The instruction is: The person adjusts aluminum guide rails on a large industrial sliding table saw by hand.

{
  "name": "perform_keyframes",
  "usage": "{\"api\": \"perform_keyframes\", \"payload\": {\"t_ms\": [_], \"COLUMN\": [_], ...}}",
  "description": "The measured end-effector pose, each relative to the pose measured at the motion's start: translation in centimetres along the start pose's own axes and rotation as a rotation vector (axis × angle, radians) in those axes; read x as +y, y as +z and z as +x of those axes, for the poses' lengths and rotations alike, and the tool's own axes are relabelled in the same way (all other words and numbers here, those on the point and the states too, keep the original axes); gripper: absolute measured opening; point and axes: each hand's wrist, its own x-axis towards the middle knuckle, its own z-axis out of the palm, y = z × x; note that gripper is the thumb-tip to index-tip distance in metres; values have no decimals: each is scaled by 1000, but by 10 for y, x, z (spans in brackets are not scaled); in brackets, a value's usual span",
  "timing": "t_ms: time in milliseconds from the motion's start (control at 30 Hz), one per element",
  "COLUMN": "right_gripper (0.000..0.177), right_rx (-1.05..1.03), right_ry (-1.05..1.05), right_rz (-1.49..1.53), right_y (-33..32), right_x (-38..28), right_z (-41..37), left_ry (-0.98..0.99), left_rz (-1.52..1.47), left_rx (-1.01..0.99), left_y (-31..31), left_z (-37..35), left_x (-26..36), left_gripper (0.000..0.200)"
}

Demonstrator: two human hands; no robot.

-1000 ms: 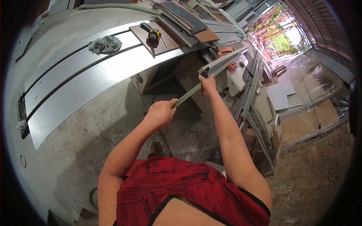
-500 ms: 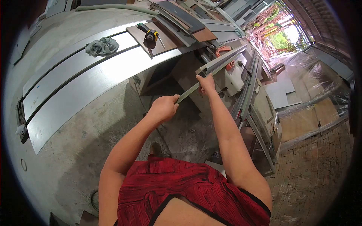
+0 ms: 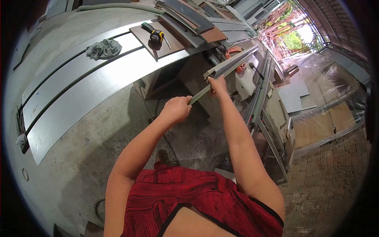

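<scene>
My left hand [image 3: 177, 108] is closed around the near end of a long, narrow greenish strip [image 3: 200, 94]. Further along, the fingers of my right hand [image 3: 218, 85] wrap round the same strip, with the thumb at the open end of a grey metal profile [image 3: 233, 64]. From there the strip runs on to the upper right, close alongside the profile. Whether the right hand also grips the profile is hard to see. Behind the profile sits an orange tool [image 3: 234, 51], partly hidden.
A long silvery slotted table [image 3: 83, 102] curves across the left, bearing a crumpled grey cloth [image 3: 103, 49] and a board with a yellow-black tape measure [image 3: 156, 36] and a screwdriver [image 3: 146, 27]. Several long metal bars [image 3: 263, 89] stand to the right, before a plastic-wrapped panel [image 3: 323, 126].
My left hand has shifted slightly up and right, closer to my right hand, so less strip shows between them. The right hand has moved only slightly.
</scene>
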Motion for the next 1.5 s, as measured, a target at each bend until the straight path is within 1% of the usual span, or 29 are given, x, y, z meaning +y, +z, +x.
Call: {"api": "perform_keyframes", "payload": {"t_ms": [33, 100, 133, 167, 233, 333, 433, 567, 633, 733, 767, 833, 933, 1033, 1133, 1233, 1333, 1433, 1500], "right_gripper": [88, 85, 84, 83, 82, 56, 55, 57, 58, 89, 89, 88, 86, 87, 58, 69, 90, 103, 92], "right_rx": [-44, 12, 41, -4, -91, 24, 112, 119, 91, 40, 1, -78, 15, -42, 35, 15, -67, -286, -320], "right_ry": [48, -23, -58, -35, 10, -81, -105, -73, -44, -5, 24, 81, -13, 15, -27, 0, 5, -24, -12], "right_rz": [-8, -61, -88, -70, -33, 24, 7, -43, -30, -83, -45, 29, -44, 5, 68, 94, 124, 291, 405], "right_y": [-5, 4, 8, 8, -7, 3, 14, 17, 8, 4, 0, -16, -7, -11, -8, -17, -20, -32, -36], "right_x": [-8, 4, 8, 14, -7, 6, 22, 31, 19, 15, 14, -10, 6, 7, 10, -1, 5, 19, 24], "right_z": [-8, 10, 17, 23, 0, 13, 35, 52, 39, 39, 37, 9, 30, 31, 32, 18, 27, 43, 44], "left_ry": [-10, -29, -24, -19, -16, -18, -3, 13, 24, 31, 30, 28, 28, 27, 39, 41, 38, 50, 48], "left_rz": [-9, -26, -36, -46, -54, -43, -31, -37, -33, -28, -33, -37, -39, -41, -21, -5, -3, 5, 15], "left_rx": [-24, -70, -59, -49, -40, -44, -45, -27, -25, -30, -23, -14, -7, -5, -10, -14, -10, 15, 6], "left_y": [-2, -6, -6, -6, -5, -1, 3, 12, 14, 16, 19, 22, 24, 29, 33, 36, 40, 46, 47], "left_z": [1, 4, 5, 7, 11, 18, 25, 36, 40, 49, 52, 57, 63, 70, 78, 86, 94, 102, 107], "left_x": [1, 5, 5, 5, 5, 4, 5, 7, 7, 10, 9, 10, 13, 15, 17, 19, 23, 24, 26], "left_gripper": [31, 35, 35, 34, 34, 34, 34, 34, 34, 34, 34, 33, 33, 33, 32, 32, 32, 32, 32]}}
